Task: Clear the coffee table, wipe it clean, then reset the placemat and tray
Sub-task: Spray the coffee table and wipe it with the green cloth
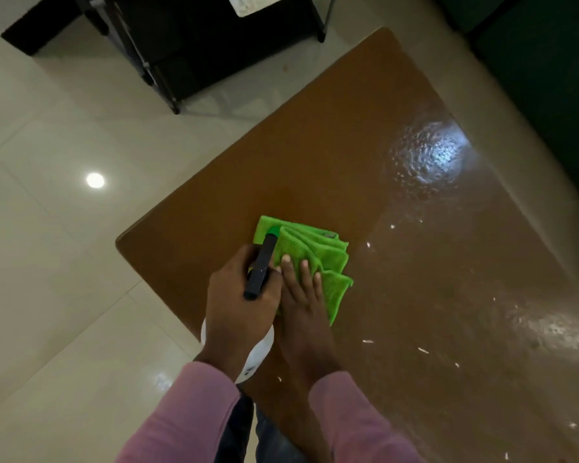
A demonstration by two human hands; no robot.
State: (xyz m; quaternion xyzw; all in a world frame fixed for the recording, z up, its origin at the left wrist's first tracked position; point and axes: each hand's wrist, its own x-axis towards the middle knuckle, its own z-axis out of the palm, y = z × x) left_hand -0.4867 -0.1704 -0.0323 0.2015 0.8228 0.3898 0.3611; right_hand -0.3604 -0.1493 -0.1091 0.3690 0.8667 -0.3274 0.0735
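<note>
Green cloth point(315, 255) lies folded at frame centre on the table point(315, 155), pinned under the right hand point(303, 305), fingers straight and flat. Just beside, the left hand point(234, 305) curls round a bottle point(261, 269). What looks like wet spray point(428, 155) spreads to the cloth's right, nearer the right hand.

Two long pink sleeves of plain, soft-looking fabric; the left sleeve point(181, 416) enters at 7 o'clock, the right sleeve point(358, 426) at 5 o'clock; each ends in a snug cuff at the wrist, leaving the left hand point(241, 305) and right hand point(305, 309) bare; dark denim-like trousers point(268, 439) show at 6 o'clock.
</note>
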